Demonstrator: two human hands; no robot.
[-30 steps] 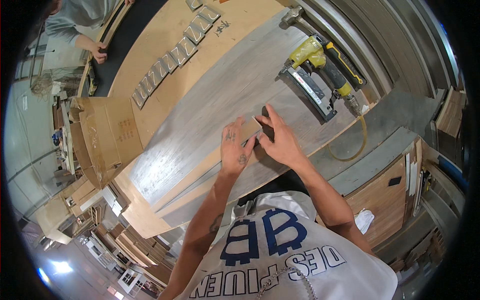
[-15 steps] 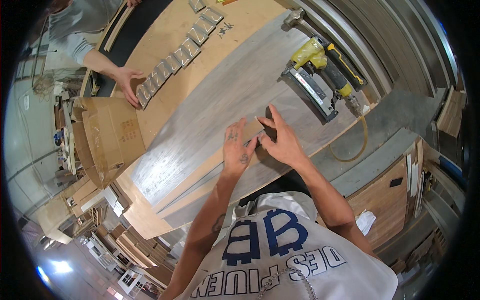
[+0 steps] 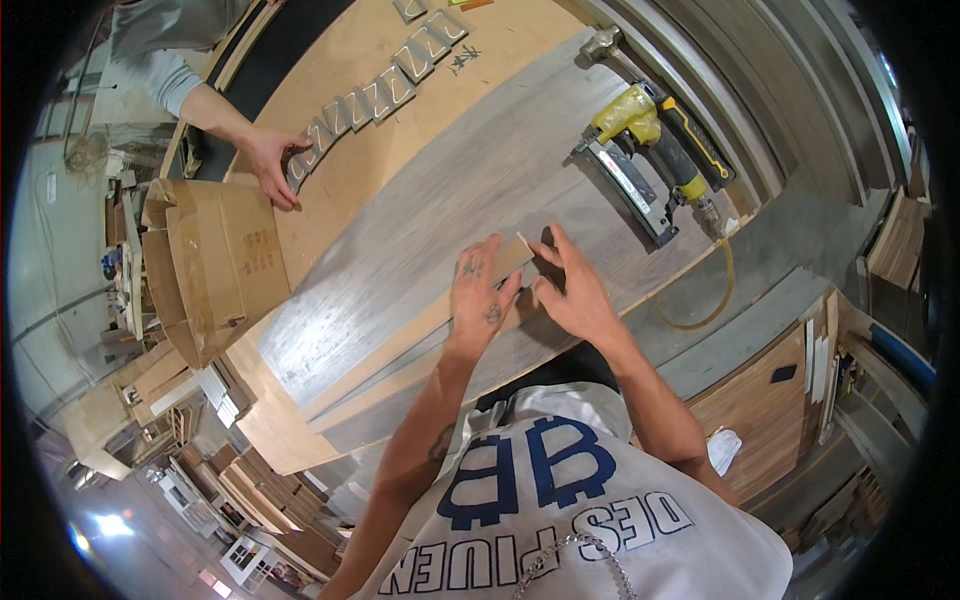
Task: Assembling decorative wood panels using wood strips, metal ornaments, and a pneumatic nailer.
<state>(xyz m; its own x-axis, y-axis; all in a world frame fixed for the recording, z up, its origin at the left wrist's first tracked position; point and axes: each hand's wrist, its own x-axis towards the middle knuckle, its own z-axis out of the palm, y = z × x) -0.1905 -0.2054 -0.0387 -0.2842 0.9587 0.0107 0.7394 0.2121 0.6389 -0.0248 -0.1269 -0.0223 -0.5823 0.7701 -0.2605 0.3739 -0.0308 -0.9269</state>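
Observation:
My left hand lies over a long tan wooden strip, its fingers close together on the far side and the thumb on the near side. At the strip's right end, my right hand holds the end between fingertips and thumb. Both thumbs are close to each other. A second tan strip runs along the near side, with a narrow dark gap between the two. Underneath is a grey wood-grain panel. My palms hide part of the strips.
Right of my hands lie a yellow-and-black nail gun with a hose and a hammer. Beyond the panel, a co-worker's hand touches a row of shiny rectangular plates. A cardboard box stands at left.
My hands keep their hold on the strip, with barely any shift. The co-worker's hand has closed in on the near end of the plate row. The whole view has shifted slightly.

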